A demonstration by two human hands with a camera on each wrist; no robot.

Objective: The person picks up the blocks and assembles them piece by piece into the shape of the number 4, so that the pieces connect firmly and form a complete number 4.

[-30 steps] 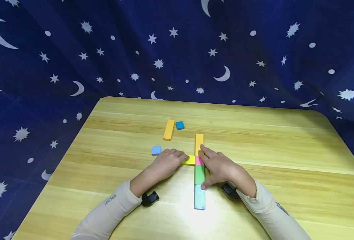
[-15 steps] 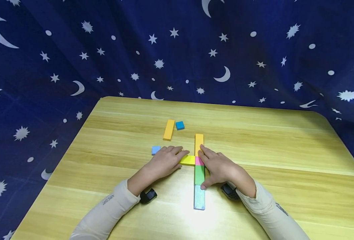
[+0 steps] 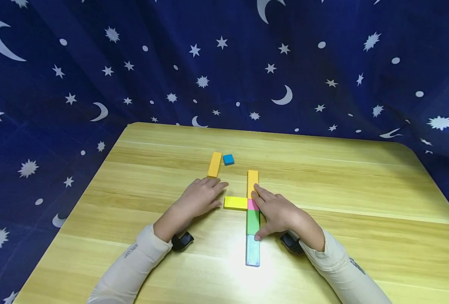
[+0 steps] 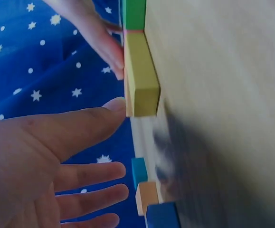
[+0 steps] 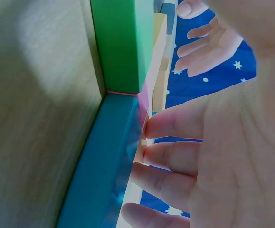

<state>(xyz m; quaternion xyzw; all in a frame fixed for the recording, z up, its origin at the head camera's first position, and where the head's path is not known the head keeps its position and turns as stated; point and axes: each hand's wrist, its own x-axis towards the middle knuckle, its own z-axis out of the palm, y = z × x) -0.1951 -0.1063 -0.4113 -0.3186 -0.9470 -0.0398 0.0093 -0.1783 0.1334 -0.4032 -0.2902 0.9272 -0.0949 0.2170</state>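
My right hand (image 3: pixel 279 213) rests with extended fingers at the right side of a column of flat blocks. From far to near the column has an orange block (image 3: pixel 252 179), a small pink block (image 3: pixel 252 204), a green block (image 3: pixel 252 222) and a pale blue-grey block (image 3: pixel 252 251). A yellow block (image 3: pixel 235 203) juts left from the pink one. In the right wrist view a teal block (image 5: pixel 97 166) lies beside the fingers; the hand covers it in the head view. My left hand (image 3: pixel 197 196), fingers loosely spread, holds nothing and hovers left of the yellow block, near a blue block (image 4: pixel 162 216).
Farther back on the wooden table (image 3: pixel 342 169) lie a loose orange block (image 3: pixel 214 164) and a small blue square block (image 3: pixel 228 159). A dark blue curtain (image 3: pixel 224 84) with stars and moons hangs behind the table's far edge.
My left hand has let go of the yellow block and moved left, and now covers the light blue square in the head view. My right hand and the column stay put.
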